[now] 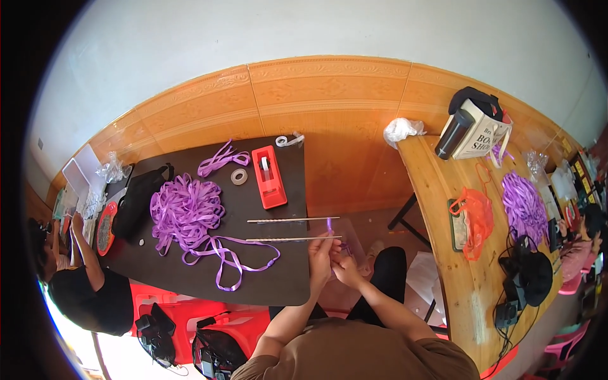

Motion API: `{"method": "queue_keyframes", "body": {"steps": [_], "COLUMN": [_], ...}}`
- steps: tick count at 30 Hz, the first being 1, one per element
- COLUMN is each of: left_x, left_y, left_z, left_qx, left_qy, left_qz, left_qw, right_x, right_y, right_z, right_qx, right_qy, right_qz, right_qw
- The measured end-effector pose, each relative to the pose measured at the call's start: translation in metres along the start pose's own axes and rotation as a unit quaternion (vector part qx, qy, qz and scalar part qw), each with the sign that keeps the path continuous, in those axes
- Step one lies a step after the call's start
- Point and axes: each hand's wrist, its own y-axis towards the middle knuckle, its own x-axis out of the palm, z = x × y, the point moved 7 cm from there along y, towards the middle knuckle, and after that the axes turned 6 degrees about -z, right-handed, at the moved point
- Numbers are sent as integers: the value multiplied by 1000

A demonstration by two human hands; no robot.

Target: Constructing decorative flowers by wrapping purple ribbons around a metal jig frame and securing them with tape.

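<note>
Two thin metal rods, a far rod (288, 220) and a near rod (285, 240), jut out past the right edge of the dark table. A short purple ribbon (329, 225) spans the gap between them near their tips. Just below the near rod, my left hand (322, 254) is closed, its fingertips pinching the ribbon beside the rod. My right hand (346, 269) is closed close by on the right, with a bit of purple showing at its fingers; the ribbon there is partly hidden. A clear plastic bin (349, 231) sits lower, behind my hands.
On the dark table (294, 190) lie a heap of purple ribbons (187, 212), a red tape dispenser (269, 177) and a tape roll (239, 177). A wooden table (430, 171) at right bears a red bag (478, 221) and more ribbons (524, 206). A person (95, 291) works at far left.
</note>
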Motion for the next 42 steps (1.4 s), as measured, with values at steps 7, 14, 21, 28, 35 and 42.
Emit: {"method": "queue_keyframes", "body": {"steps": [7,14,21,28,35,42], "left_x": [-1,-25,-49,-81,-40,3], "left_y": [-1,-16,-40,-64,-69,-32], "left_z": [-14,-39,-82,-87,-37,1], "left_qx": [-16,-69,-95,22,127,73], "left_qy": [23,65,49,430,510,186], "left_qz": [-6,28,9,-30,-30,8], "left_qw": [1000,995,994,902,850,980], "right_x": [9,20,33,40,30,37], "right_y": [-33,-46,-62,-71,-78,-98], "right_z": [74,103,139,164,110,56], "right_qx": [90,135,161,250,199,242], "right_qy": [62,46,49,203,131,152], "right_qz": [-29,-63,-52,-56,-236,-350], "right_qw": [994,988,984,945,942,892]}}
